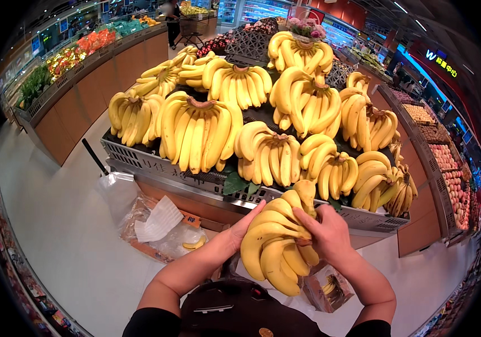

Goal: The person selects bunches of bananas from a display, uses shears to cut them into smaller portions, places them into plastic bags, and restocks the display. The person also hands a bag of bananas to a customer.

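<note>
A large bunch of yellow bananas (274,244) is held up in front of my chest, between both hands. My left hand (244,225) supports its far left side, with most of its fingers hidden behind the fruit. At the upper right, my right hand (327,229) grips the bunch near its brown crown (303,242), the thumb lying across the bananas. Just beyond, a slanted display stand (164,168) with a grey slotted rim carries several banana bunches. The nearest are a wide bunch (198,132) at the left and a smaller bunch (270,156) in the middle.
Below the stand, an open carton (156,252) holds plastic film, white foam sheet (160,221) and loose bananas (195,243). Another banana carton (329,288) sits on the floor under my right forearm. Produce counters (97,80) flank both sides. A person (173,23) stands by a cart far back.
</note>
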{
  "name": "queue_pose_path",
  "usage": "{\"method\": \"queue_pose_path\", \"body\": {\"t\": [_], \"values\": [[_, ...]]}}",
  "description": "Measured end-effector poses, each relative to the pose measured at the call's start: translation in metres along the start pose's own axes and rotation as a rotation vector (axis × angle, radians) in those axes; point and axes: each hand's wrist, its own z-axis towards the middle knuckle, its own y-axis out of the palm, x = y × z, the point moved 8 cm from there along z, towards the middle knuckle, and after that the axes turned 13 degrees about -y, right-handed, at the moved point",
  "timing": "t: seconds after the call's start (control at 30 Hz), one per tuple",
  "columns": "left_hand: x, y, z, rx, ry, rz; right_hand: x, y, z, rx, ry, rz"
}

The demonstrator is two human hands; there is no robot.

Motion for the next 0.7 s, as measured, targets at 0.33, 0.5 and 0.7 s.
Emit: {"method": "queue_pose_path", "body": {"t": [0.33, 0.5, 0.7], "values": [[0.085, 0.013, -0.085, 0.157, 0.015, 0.32, -0.042, -0.024, 0.118, 0.008, -0.612, -0.373], [0.221, -0.077, -0.266, 1.431, 1.341, 0.668, 0.009, -0.056, 0.181, 0.073, -0.415, -0.272], [0.243, -0.204, -0.361, 2.07, 1.071, 0.009, 0.102, -0.111, 0.277, 0.275, -0.153, -0.224]]}}
